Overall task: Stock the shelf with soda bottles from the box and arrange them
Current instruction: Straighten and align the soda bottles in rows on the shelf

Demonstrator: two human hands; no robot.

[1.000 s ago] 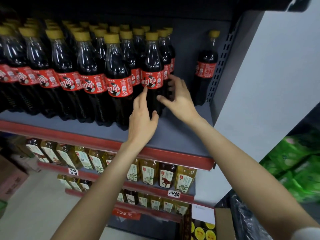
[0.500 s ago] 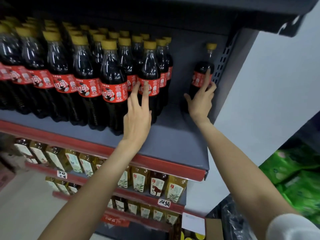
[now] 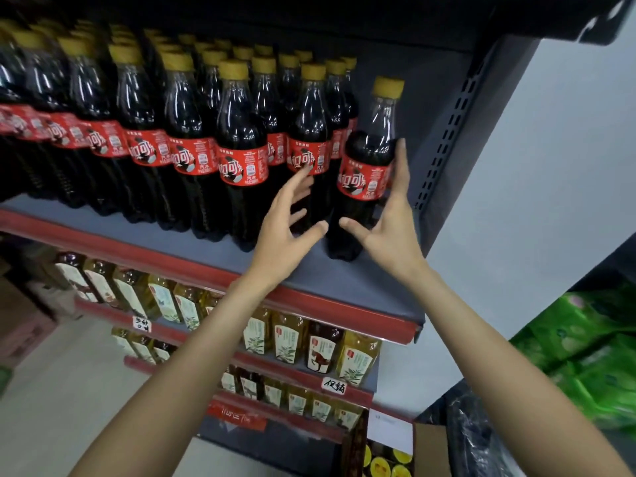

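Rows of dark soda bottles (image 3: 192, 149) with red labels and yellow caps fill the grey shelf (image 3: 358, 287) from the left. One separate soda bottle (image 3: 363, 173) stands upright near the shelf's front, just right of the last row. My right hand (image 3: 392, 228) lies against this bottle, with straight fingers up its right side and the thumb stretched across its lower front. My left hand (image 3: 285, 228) is spread open to the bottle's left, its fingertips at the label of the row's front bottle (image 3: 309, 146).
The shelf's perforated upright (image 3: 447, 132) and grey side panel (image 3: 550, 201) close off the right end. Lower shelves hold yellow oil bottles (image 3: 285, 339). An open cardboard box (image 3: 389, 456) stands on the floor at the bottom right, with green packs (image 3: 592, 356) beyond it.
My right hand reached to the lone bottle at the shelf's back right corner and brought it forward beside the last row. My left hand drew back a little and spread its fingers.
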